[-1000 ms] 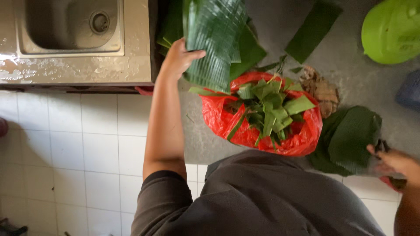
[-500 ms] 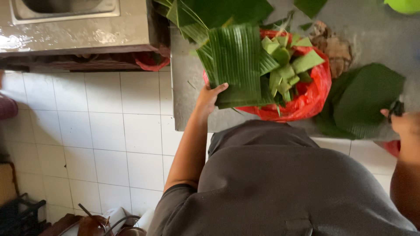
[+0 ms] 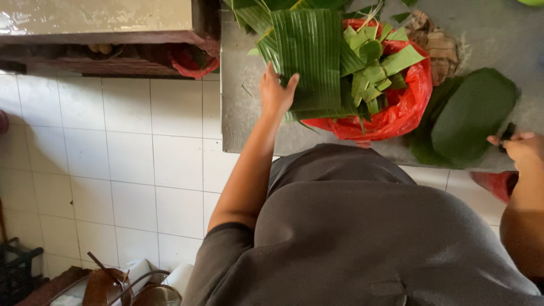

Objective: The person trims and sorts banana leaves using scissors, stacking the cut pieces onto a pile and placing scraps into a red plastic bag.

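Left hand [image 3: 276,93] grips banana leaf sheet [image 3: 309,59] over red bag [image 3: 396,107] of scraps on worktop [image 3: 243,124]. Right hand [image 3: 524,148] closed on dark tool near round leaf stack [image 3: 473,116]. Risk: leaf tearing along its ribs.

The banana leaf [image 3: 309,59] hides part of the red bag [image 3: 396,110]. Right of the bag, the right hand [image 3: 521,148] grips something dark, too hidden to tell.
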